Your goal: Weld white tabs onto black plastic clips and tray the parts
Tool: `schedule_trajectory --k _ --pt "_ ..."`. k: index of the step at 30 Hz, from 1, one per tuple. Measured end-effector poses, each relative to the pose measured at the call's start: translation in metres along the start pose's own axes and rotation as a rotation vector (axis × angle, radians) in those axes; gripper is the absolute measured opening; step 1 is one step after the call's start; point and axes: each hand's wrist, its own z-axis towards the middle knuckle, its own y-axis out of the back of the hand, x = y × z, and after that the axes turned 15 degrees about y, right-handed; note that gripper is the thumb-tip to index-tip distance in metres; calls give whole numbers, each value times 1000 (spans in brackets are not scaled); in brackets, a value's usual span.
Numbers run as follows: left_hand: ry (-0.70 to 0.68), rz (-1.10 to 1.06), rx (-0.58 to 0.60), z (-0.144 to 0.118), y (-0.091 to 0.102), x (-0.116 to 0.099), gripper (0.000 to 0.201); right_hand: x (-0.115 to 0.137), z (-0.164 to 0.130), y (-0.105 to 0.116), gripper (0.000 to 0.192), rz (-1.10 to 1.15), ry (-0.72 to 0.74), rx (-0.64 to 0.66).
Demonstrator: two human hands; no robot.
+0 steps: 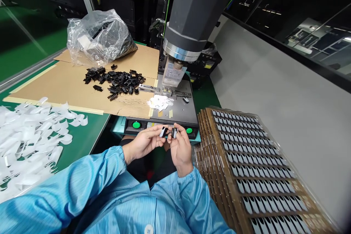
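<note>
My left hand (146,142) pinches a small black-and-white plastic part (163,132) between thumb and fingertips. Close beside it, my right hand (181,148) grips a second black-and-white plastic part (174,132) the same way. Both hands are held in front of the machine base, between its two green buttons (136,125). Above the base is the press head (174,75), over a metal fixture (166,90). A heap of small white pieces (160,102) lies before the fixture, and one more black-and-white part (185,100) rests to its right.
Loose black plastic parts (123,80) lie on cardboard (55,84), with a clear plastic bag (95,38) behind. White curved pieces (30,142) cover the green table at left. Stacked trays (214,175) at right hold rows of grey-and-black parts (257,157).
</note>
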Motion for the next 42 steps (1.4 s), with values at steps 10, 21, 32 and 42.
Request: schedule_trajectory --k 10,21,32,42 --pt "-2 4 11 -1 -1 0 35 0 1 1 33 -12 -30 8" --pt "-1 -10 5 0 0 0 35 -2 -1 -1 35 -139 44 55" --pt "9 -17 -54 1 3 2 37 -4 -7 12 35 -905 447 144" --pt "12 0 -55 -1 0 2 34 1 -7 12 27 -1180 674 277"
